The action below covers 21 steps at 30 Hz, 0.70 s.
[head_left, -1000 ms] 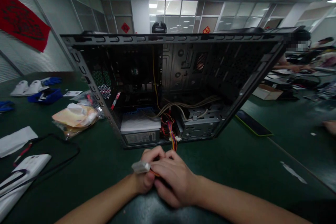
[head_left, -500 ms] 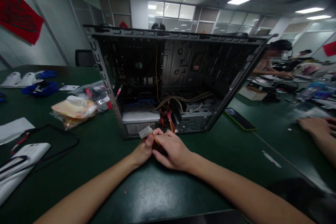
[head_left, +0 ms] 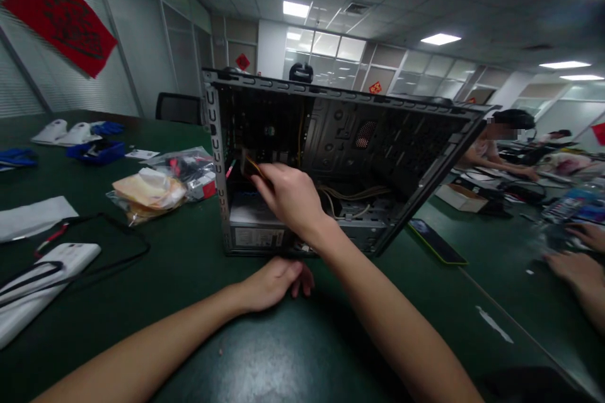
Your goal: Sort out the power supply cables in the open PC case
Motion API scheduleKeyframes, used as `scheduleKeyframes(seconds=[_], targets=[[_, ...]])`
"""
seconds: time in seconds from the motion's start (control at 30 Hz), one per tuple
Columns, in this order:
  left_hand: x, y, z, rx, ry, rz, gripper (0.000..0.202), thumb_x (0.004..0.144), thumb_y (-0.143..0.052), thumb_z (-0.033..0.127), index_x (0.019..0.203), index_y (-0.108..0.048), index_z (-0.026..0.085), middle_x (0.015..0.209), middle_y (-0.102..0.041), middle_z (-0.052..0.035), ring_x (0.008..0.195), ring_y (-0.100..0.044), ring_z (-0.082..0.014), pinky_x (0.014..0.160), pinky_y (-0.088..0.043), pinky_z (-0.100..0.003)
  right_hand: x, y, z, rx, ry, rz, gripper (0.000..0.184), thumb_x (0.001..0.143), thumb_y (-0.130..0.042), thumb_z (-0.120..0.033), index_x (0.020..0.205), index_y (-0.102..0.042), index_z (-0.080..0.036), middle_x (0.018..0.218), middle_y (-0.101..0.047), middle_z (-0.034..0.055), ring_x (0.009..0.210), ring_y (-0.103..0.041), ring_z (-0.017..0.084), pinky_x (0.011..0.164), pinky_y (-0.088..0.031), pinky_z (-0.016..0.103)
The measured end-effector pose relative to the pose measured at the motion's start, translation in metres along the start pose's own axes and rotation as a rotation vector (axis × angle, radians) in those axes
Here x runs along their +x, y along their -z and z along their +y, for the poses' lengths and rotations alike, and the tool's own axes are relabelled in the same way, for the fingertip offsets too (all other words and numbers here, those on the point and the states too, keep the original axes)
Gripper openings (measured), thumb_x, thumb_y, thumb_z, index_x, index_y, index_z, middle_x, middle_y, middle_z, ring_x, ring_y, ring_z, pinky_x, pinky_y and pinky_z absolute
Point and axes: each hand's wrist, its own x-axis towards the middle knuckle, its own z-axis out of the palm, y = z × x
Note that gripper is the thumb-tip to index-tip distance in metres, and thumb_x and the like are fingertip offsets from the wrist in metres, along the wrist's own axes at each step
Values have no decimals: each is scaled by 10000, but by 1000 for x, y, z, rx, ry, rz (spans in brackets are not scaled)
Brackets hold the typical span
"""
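The open computer case (head_left: 347, 85) stands tilted on the green table, its inside facing me. My right hand (head_left: 295, 198) reaches into its left part, closed on a power supply cable (head_left: 255, 167) with orange-yellow wires. The end of that cable lies in shadow near the motherboard (head_left: 265, 113). Below my right hand sits the power supply (head_left: 258, 237), with a label on its side. My left hand (head_left: 274, 282) rests on the table in front of the case, fingers loosely curled and apart, with nothing visible in them.
Left of the case lie plastic bags (head_left: 149, 192), a white power strip (head_left: 51, 283) with a black cord and a blue tray (head_left: 97, 151). A phone (head_left: 437, 240) lies to the right. A co-worker's hands (head_left: 574, 267) are at the far right edge.
My right hand has moved up and into the case with the cable. My left hand has let go of it and dropped slightly onto the table. The view has shifted.
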Motion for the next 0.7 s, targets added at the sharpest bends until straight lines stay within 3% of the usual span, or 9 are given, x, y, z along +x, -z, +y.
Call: scheduleKeyframes(seconds=[0.2,0.4,0.7], targets=[[-1,0,2,131,10,-10,624,978,-337,604,862,-697,108,756,-704,-85,624,-581,-139,623,-472,-242,37,-21,9,-159,-139,-49,338,1031,-392,-336,1296,-593,-275,1088,-721,79,918,-693,252,741,-494,304],[-2,0,11,267,-65,-60,415,995,-416,361,821,-714,129,765,-722,-72,709,-656,-158,693,-498,-238,38,-21,12,-192,-193,-80,339,1032,-382,-356,1208,-650,-246,1064,-724,103,935,-693,267,777,-510,336],[-2,-1,7,375,-115,-64,352,990,-450,282,827,-719,127,783,-733,-71,715,-669,-154,682,-499,-225,33,-18,10,-245,-240,-106,336,1027,-376,-333,1138,-673,-224,1006,-727,125,894,-705,271,757,-530,360]])
